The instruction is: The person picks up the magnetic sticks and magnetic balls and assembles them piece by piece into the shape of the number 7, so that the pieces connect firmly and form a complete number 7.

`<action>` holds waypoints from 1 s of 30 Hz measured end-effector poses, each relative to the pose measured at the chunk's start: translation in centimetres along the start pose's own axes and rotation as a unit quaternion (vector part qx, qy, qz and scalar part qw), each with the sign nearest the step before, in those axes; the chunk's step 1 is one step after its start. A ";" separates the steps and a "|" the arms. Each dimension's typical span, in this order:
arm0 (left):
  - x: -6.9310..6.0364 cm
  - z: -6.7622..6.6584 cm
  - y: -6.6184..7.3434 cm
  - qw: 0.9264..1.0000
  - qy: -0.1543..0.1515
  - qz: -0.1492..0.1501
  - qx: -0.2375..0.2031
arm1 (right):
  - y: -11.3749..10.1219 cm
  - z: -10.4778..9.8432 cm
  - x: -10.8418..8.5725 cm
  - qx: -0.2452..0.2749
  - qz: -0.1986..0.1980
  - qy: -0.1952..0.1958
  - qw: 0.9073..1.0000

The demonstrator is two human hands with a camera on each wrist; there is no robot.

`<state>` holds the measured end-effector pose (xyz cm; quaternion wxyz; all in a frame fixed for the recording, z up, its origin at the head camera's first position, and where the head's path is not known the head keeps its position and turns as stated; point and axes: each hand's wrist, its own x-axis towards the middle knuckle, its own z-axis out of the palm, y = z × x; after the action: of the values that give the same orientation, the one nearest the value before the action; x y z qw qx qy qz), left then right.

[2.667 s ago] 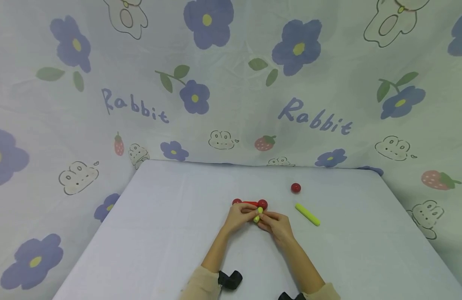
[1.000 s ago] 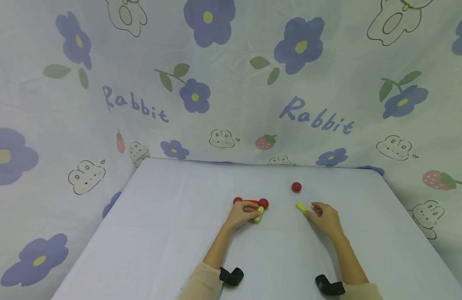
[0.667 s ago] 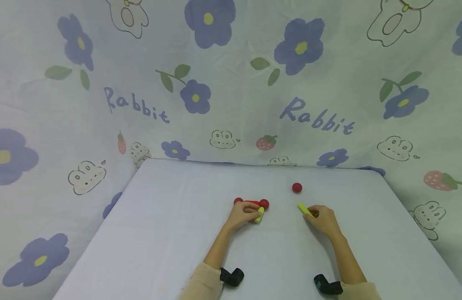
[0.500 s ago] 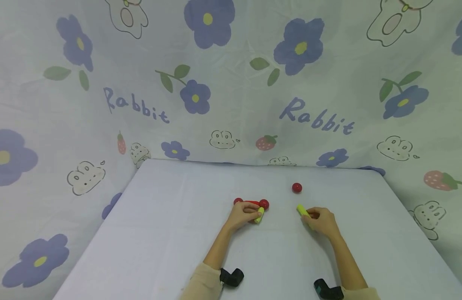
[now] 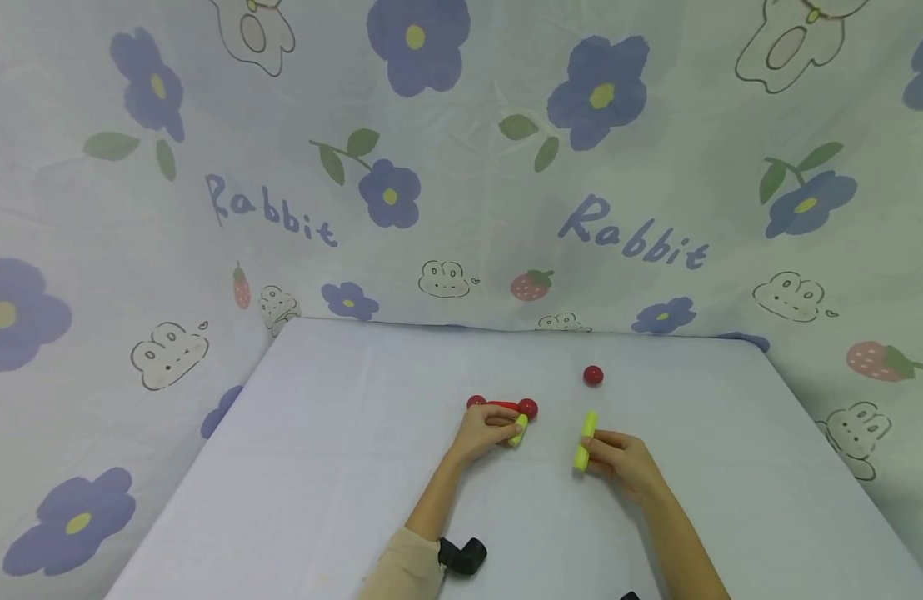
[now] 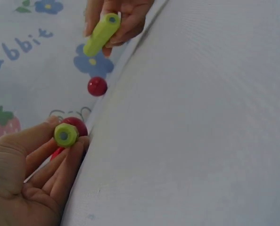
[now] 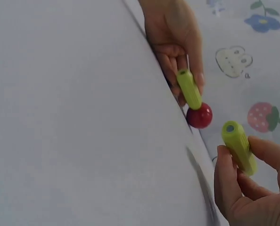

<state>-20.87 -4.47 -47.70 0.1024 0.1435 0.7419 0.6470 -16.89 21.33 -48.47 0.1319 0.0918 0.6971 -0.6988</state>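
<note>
Over the middle of the white table (image 5: 341, 492), a yellow-green rod (image 5: 586, 443) sits upright-ish in the head view, pinched between thumb and fingers of the right hand (image 5: 626, 462). The right wrist view shows a small grey spot on one of its ends.

To its left, apart from it, a shorter-looking green rod (image 5: 518, 431) is held in the fingertips of the left hand (image 5: 480, 434), thumb on one side. Its far end seems to meet the right-hand red ball (image 5: 527, 408), though contact is hard to confirm.

A red rod (image 5: 502, 405) runs from that ball toward a second ball (image 5: 476, 402), partly masked by the left fingers. Loose red ball (image 5: 593, 376) lies farther back, beyond the right hand's rod.

Beige sleeve (image 5: 405, 567) on the left arm; black wrist device (image 5: 463, 557) beside it. Behind the table: patterned cloth (image 5: 476, 233), blue flowers, strawberries, rabbit faces, "Rabbit" lettering.
</note>
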 end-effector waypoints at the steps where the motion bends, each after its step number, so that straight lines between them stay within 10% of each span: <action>1: 0.0 0.0 0.0 1.000 0.000 -0.001 0.003 | 0.1 0.4 -0.1 0.018 0.004 -0.009 1.000; 11: -0.1 -0.1 0.0 1.000 -0.006 0.014 0.008 | 0.9 4.8 -1.3 0.075 0.022 -0.093 0.993; 30: 0.0 0.0 0.0 1.000 -0.009 0.009 -0.011 | 1.7 8.4 -1.8 0.083 0.040 -0.118 0.989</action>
<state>-20.88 -4.50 -47.73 0.1053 0.1549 0.7327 0.6543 -14.24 13.01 -49.41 0.2331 0.0476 0.6120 -0.7542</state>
